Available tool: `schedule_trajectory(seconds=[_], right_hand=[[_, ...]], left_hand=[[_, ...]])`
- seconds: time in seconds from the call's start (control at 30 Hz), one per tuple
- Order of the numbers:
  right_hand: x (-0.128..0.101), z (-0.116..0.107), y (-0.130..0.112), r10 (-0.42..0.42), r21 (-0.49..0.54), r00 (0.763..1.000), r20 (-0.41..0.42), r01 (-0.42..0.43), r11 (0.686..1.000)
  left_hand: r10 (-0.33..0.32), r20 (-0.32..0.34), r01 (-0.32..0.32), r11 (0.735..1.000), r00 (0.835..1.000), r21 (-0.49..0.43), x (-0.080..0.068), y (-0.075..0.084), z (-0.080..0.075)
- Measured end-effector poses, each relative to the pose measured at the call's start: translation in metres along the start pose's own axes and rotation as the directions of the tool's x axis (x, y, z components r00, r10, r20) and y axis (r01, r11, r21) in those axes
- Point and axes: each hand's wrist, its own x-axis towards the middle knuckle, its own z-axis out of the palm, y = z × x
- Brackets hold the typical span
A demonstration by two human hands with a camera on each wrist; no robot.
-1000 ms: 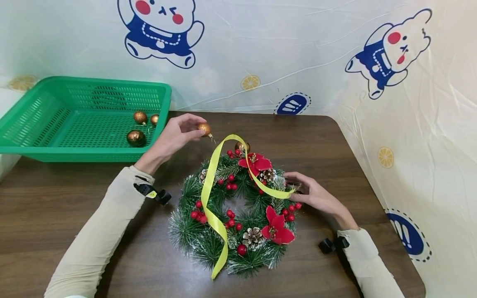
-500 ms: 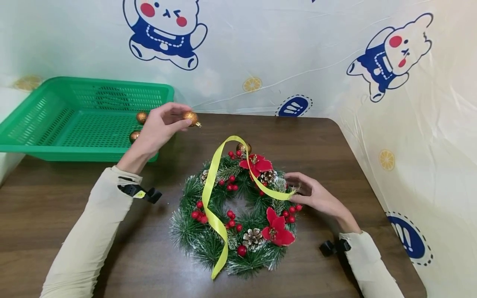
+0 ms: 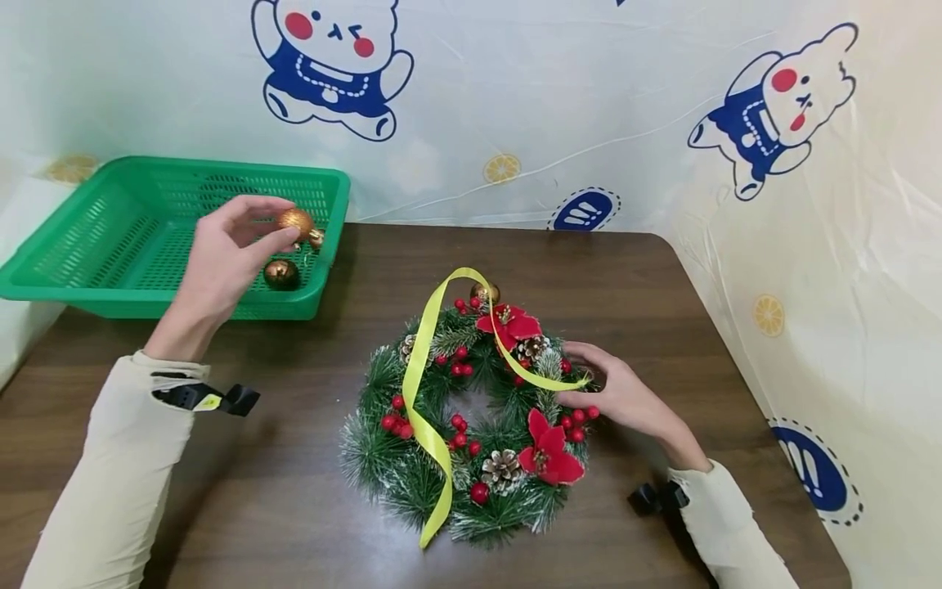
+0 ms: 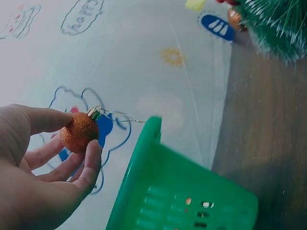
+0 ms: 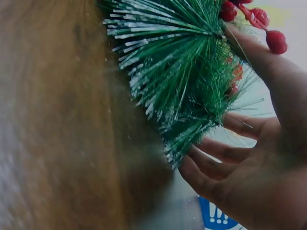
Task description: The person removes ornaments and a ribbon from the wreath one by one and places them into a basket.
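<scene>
Between thumb and fingers, my left hand point(image 3: 224, 258) pinches a glittery gold Christmas bauble point(image 3: 295, 222) over the right part of the green basket point(image 3: 81, 293). In the left wrist view the bauble's point(image 4: 79, 132) cap and thin string stick out past the basket's rim. A frosted green wreath point(image 3: 393, 462) with red berries, red flowers and pinecones lies on the table. My right hand point(image 3: 625, 394) grips its right side, thumb above, fingers around the outer edge. A yellow ribbon point(image 3: 421, 360) runs loosely across the wreath. At its far edge sits another gold bauble point(image 3: 484, 293).
Inside the basket lie a shiny brown bauble point(image 3: 282, 275) and a gold one point(image 3: 316, 238), partly behind the held bauble. The brown wooden table point(image 3: 589, 286) meets a printed cloth point(image 3: 456, 106) at the back and right.
My left hand has carried the gold bauble leftward, from beside the wreath's far left to over the basket. The right hand stays at the wreath, its thumb shifted slightly inward.
</scene>
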Motion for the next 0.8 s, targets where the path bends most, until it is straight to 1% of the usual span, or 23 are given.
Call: schedule_trajectory(seconds=[0.07, 0.17, 0.33, 0.47, 0.63, 0.67, 0.8], right_hand=[[0.001, 0.002, 0.000, 0.018, -0.008, 1.000, -0.011, -0.018, 1.000], [0.002, 0.006, -0.001, 0.029, -0.023, 0.999, -0.040, -0.030, 0.999], [0.005, 0.016, -0.001, -0.004, -0.048, 0.992, -0.129, -0.002, 0.999], [0.005, 0.021, -0.002, -0.026, -0.076, 0.983, -0.180, 0.013, 0.997], [0.004, 0.021, -0.002, -0.025, -0.080, 0.981, -0.190, 0.010, 0.997], [0.004, 0.020, -0.002, -0.024, -0.081, 0.982, -0.188, 0.009, 0.997], [0.004, 0.020, -0.002, -0.022, -0.073, 0.984, -0.179, 0.009, 0.997]], left_hand=[[-0.001, -0.030, 0.000, 1.000, 1.000, -0.022, 0.000, -0.003, -0.007], [-0.010, -0.054, 0.008, 0.999, 0.999, -0.047, 0.000, -0.008, -0.014], [-0.016, -0.085, 0.014, 1.000, 0.996, -0.017, 0.001, -0.013, -0.022], [-0.039, -0.106, 0.035, 0.999, 0.994, -0.042, 0.002, -0.016, -0.031], [-0.064, -0.125, 0.060, 0.997, 0.990, -0.040, 0.003, -0.020, -0.042], [-0.071, -0.125, 0.068, 0.997, 0.990, -0.025, 0.003, -0.021, -0.044], [-0.113, -0.105, 0.109, 0.993, 0.988, -0.045, 0.003, -0.026, -0.054]])
